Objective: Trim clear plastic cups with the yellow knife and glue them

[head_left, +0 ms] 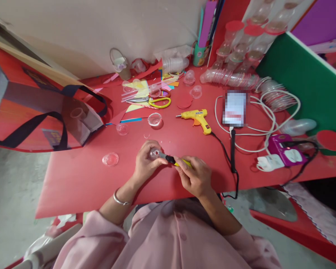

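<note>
My left hand [147, 160] is closed around a small clear plastic dome lid [154, 152] with a hole in its top. In my right hand [195, 175] is a yellow and black utility knife [182, 162], its blade touching the dome by the hole. Both hands are just above the red table [95, 190], near its front edge. Another clear dome lid [110, 159] lies to the left, and a clear plastic cup [155, 120] sits beyond my hands. A yellow glue gun [196, 117] rests on its side further right.
Yellow-handled scissors [159, 102] lie among paper scraps and straws. A phone [235, 108], white cables and a purple power strip [287, 149] occupy the right side. Stacked clear cups [229, 77] lie at the back. A large red bag [42, 101] stands on the left.
</note>
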Demonstrator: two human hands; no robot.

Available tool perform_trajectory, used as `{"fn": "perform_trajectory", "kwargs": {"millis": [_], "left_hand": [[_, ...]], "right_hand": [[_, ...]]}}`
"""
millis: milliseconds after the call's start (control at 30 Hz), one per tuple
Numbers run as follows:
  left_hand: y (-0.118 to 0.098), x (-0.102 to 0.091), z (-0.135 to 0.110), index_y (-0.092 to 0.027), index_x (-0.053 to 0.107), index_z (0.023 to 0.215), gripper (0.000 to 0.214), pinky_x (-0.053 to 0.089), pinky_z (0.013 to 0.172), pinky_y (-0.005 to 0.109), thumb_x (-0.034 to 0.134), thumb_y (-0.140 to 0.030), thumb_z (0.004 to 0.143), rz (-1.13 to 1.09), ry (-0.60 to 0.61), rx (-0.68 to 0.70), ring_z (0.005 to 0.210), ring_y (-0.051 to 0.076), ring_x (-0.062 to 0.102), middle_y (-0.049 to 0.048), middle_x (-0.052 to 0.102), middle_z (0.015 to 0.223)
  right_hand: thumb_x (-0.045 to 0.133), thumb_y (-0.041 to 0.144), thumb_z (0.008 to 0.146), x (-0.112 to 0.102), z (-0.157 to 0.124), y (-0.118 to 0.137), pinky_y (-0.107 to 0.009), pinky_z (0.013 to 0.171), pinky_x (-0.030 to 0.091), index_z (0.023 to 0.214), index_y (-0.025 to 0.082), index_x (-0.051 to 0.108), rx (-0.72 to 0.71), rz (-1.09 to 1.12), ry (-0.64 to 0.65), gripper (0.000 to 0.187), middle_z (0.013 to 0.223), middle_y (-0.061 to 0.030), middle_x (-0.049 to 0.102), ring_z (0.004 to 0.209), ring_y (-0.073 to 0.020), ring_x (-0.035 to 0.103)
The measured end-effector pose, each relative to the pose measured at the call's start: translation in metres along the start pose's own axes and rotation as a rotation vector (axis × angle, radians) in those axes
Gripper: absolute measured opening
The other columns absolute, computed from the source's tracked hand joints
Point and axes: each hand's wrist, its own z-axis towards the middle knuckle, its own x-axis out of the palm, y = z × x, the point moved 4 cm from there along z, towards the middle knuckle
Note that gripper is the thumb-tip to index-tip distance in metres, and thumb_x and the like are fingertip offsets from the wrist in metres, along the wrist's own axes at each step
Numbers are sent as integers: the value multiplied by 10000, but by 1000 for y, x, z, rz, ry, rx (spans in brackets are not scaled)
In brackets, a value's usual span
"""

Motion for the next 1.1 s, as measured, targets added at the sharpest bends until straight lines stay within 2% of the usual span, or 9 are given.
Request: {"fn": "perform_trajectory", "kwargs": {"millis": [233, 400, 533, 767, 900, 1000, 1100], "left_hand": [[10, -1, -2, -203, 700, 1025, 719, 535, 800, 334, 816, -798, 639, -26, 26, -79, 873, 206, 667, 81, 671, 1050], [3, -3, -1, -215, 693, 1042, 655, 516, 832, 332, 806, -759, 695, 96, -9, 65, 907, 206, 647, 56, 674, 1013], [-1, -4, 0, -206, 683, 1105, 690, 526, 866, 348, 773, -772, 721, 215, -40, 158, 954, 218, 649, 74, 684, 1043], [-6, -10, 0, -202, 664, 1166, 737, 566, 849, 376, 738, -802, 744, 469, -89, 330, 977, 242, 665, 110, 678, 1089], [-8, -11, -1, -201, 659, 1191, 742, 588, 840, 372, 744, -788, 744, 515, -118, 420, 979, 248, 683, 117, 686, 1081], [-9, -11, -2, -200, 662, 1189, 721, 596, 831, 364, 750, -770, 756, 537, -129, 433, 973, 245, 691, 119, 692, 1069], [-7, -10, -2, -201, 674, 1143, 725, 597, 816, 364, 738, -803, 745, 558, -141, 372, 949, 244, 697, 113, 698, 1045]], "right_hand": [[631, 236, 1022, 0, -1, 0, -316, 808, 495, 1446, 274, 656, -6, 10, 5, 426, 1046, -70, 751, 899, -186, 676], [631, 234, 1029, 0, 0, 0, -317, 815, 491, 1404, 249, 673, -4, 7, 7, 378, 1045, -76, 753, 908, -187, 675], [629, 238, 1031, 1, 0, 0, -317, 812, 486, 1377, 229, 687, -2, 3, 16, 350, 1044, -80, 753, 902, -186, 672], [628, 240, 1030, 2, -1, -1, -317, 822, 482, 1420, 266, 657, 7, -9, 29, 391, 1046, -65, 759, 912, -183, 678], [640, 244, 1028, 3, -2, -1, -321, 813, 479, 1415, 266, 654, 6, -29, 15, 388, 1047, -67, 753, 900, -185, 674], [647, 250, 1026, 3, -3, 0, -323, 813, 480, 1436, 276, 641, 9, -49, 11, 411, 1064, -69, 749, 906, -188, 675], [651, 253, 1021, 3, -4, -1, -323, 814, 482, 1495, 306, 601, 16, -69, 8, 480, 1077, -64, 747, 909, -188, 677]]}}
